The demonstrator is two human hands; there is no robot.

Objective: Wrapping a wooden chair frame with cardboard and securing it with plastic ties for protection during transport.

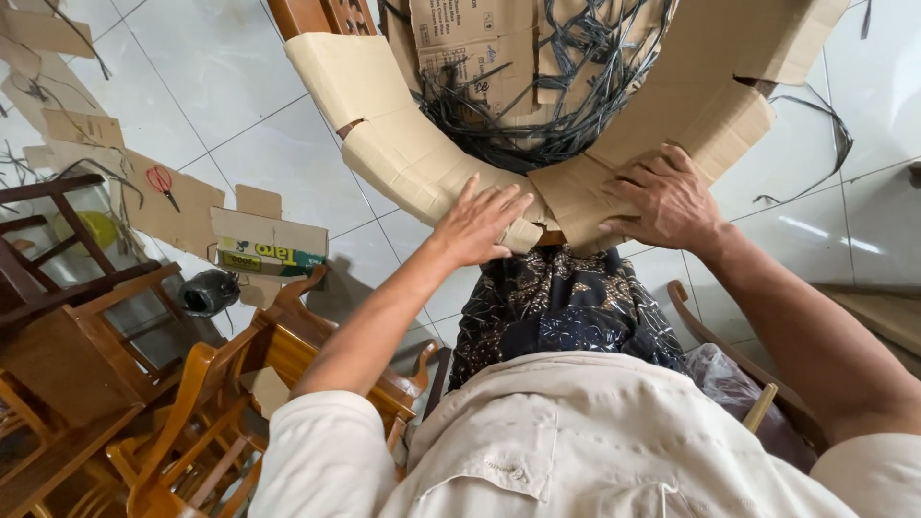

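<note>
Both hands lie flat with fingers spread open: the left hand [477, 227] and right hand [665, 203] press the curved cardboard wrapping [403, 158], black straps [537, 115] just beyond the fingers.

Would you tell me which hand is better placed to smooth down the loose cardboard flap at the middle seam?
Probably the left hand: its fingertips lie right at the flap of the curved cardboard wrap, by the seam. The right hand presses flat on the other cardboard piece.
</note>
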